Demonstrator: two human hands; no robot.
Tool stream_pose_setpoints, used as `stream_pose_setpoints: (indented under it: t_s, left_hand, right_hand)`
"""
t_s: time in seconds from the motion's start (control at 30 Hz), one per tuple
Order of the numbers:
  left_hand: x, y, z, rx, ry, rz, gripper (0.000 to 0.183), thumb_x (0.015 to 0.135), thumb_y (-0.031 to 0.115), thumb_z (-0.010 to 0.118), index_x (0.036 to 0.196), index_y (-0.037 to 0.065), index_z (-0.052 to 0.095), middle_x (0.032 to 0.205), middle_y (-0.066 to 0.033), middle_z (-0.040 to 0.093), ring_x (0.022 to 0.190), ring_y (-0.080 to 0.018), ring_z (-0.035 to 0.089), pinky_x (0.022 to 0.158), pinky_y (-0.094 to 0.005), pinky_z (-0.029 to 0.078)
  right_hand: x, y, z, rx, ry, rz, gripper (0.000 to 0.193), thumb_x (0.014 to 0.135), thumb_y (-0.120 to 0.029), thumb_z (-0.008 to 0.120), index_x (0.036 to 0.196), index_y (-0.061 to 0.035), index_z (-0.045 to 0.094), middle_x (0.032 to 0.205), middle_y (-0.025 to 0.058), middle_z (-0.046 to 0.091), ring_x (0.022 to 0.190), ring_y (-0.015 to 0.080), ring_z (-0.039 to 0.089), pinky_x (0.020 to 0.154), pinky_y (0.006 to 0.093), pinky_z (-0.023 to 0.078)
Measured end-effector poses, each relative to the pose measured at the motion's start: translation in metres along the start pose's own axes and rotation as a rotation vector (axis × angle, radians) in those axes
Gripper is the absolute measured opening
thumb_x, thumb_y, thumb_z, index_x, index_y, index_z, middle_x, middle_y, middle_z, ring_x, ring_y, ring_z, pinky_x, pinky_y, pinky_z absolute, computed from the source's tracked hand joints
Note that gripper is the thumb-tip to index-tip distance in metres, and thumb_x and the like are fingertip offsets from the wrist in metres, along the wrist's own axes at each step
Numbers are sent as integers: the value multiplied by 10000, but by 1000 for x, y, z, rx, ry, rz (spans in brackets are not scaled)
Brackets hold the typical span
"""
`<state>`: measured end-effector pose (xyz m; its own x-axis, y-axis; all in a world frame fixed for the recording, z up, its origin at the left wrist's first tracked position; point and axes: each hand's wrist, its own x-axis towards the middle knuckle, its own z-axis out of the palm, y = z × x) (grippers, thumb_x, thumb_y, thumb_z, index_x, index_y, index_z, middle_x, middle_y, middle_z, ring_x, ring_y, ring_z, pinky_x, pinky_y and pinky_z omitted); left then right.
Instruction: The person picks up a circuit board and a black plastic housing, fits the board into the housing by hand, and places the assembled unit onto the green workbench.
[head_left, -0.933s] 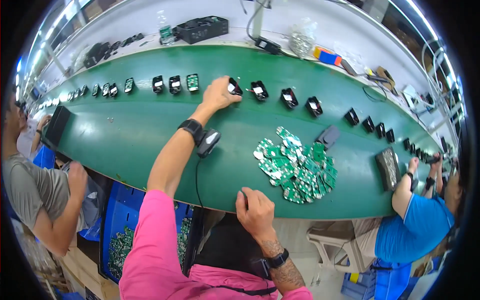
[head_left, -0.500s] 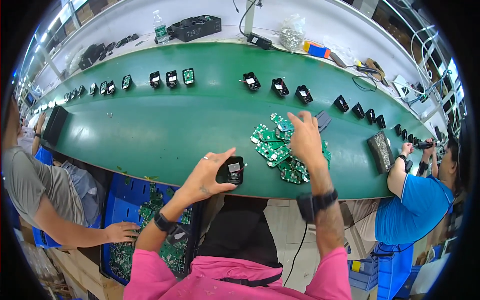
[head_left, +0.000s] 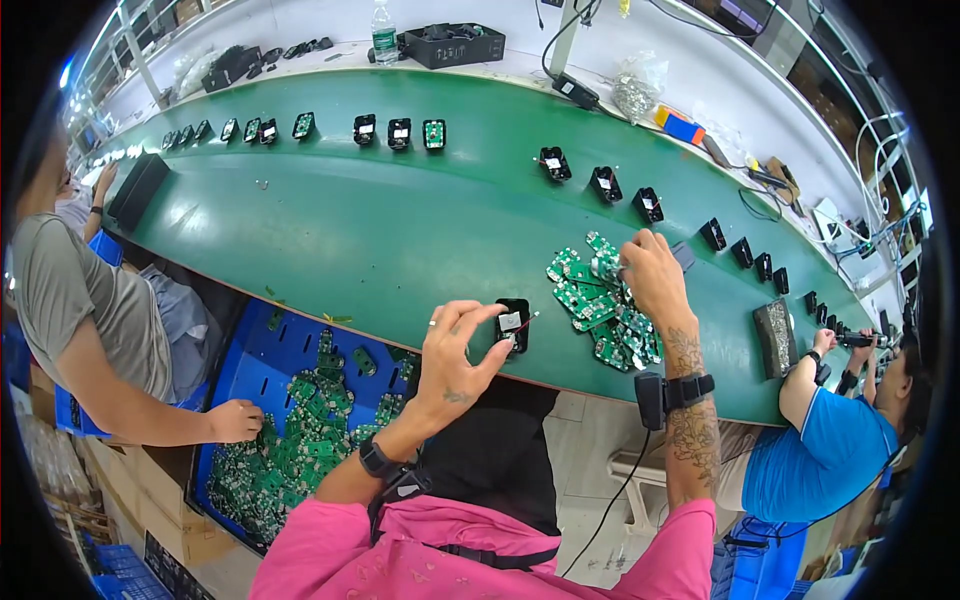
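At the table's near edge, my left hand [head_left: 455, 360] holds a small open black plastic case [head_left: 513, 322] by its left side, thumb and forefinger at its corners. Inside the case sits a white-labelled block, with a thin wire sticking out to the right. My right hand [head_left: 655, 278] is over a heap of green circuit boards [head_left: 590, 305], its fingers pinched on a board [head_left: 606, 264] at the heap's upper right. The fingers partly cover that board. A dark grey piece [head_left: 683, 256] lies just beyond this hand.
Several black cases [head_left: 605, 184] stand in a row along the green table [head_left: 330, 235]. At left, a co-worker's hand [head_left: 236, 421] touches boards in a blue bin [head_left: 240, 370]. A grey-filled box [head_left: 775, 340] stands near a blue-shirted person [head_left: 830, 440] at right.
The whole view has shifted, moving the table scene rightward. My right hand's spread fingers have closed on a circuit board. My left hand stays at the black case. The co-worker's left-side hand moved slightly.
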<state>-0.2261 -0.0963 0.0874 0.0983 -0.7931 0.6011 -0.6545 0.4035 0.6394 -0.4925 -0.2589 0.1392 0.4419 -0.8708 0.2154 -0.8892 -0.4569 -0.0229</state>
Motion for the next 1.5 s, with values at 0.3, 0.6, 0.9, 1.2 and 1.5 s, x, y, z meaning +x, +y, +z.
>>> stream_pose_setpoints:
  t_s: [0.3, 0.6, 0.9, 1.2, 1.5]
  left_hand:
    - [-6, 40, 14, -916, -309, -678, 219, 1009, 156, 567, 1092, -31, 645, 825, -12, 647, 622, -36, 523, 553, -196, 423]
    - [3, 18, 9, -833, -467, -730, 184, 1012, 151, 544, 961, -9, 619, 797, -66, 664, 625, -85, 615, 543, -230, 495]
    - [24, 12, 7, -759, -533, -592, 202, 1009, 167, 550, 994, -20, 628, 805, -37, 649, 633, -61, 574, 571, -219, 457]
    - [17, -14, -5, -663, -246, -600, 229, 975, 188, 610, 1035, -31, 639, 780, -11, 615, 623, -48, 539, 541, -209, 414]
    - [17, -11, 6, -682, -222, -722, 431, 960, 169, 626, 1316, -43, 510, 1251, -154, 567, 692, -134, 666, 597, -260, 544]
  right_hand:
    - [-98, -116, 6, 211, 543, -364, 156, 771, 25, 683, 903, -25, 616, 870, 100, 654, 705, 263, 633, 580, 372, 512]
    - [-109, -129, 4, 426, 464, -204, 221, 790, 12, 703, 1005, 1, 658, 979, 94, 645, 779, 256, 641, 625, 342, 516]
    - [-81, -106, 21, 1765, -43, 661, 150, 971, -139, 644, 897, -9, 636, 681, 45, 629, 484, 64, 507, 439, 203, 338]
    - [-66, -108, 46, 1905, -34, 730, 143, 961, -135, 669, 869, -34, 627, 691, 52, 648, 508, 92, 550, 454, 234, 385]
    - [-70, -124, 44, 1730, -82, 695, 172, 955, -153, 680, 924, 12, 641, 725, 68, 672, 552, 97, 611, 492, 207, 486]
